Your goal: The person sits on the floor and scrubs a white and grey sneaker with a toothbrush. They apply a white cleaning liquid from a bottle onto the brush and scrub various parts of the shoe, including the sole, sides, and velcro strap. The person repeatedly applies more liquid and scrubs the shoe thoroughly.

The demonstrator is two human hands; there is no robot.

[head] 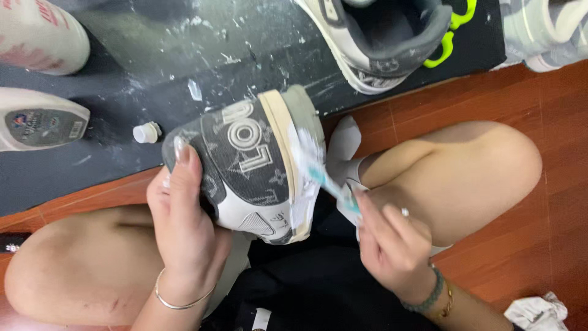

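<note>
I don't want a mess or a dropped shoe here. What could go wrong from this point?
The left hand holds the sneaker over bare knees, so foam from the toothbrush in the right hand may drip. The small white cap lies loose nearby and could be knocked away.

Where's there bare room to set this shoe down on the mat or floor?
Free: the dark mat between the white bottles at left, the small white cap and the second grey sneaker; also the red-brown wood floor right of the knee, above the crumpled white cloth. Crowded: the mat's top right corner, around that sneaker.
</note>
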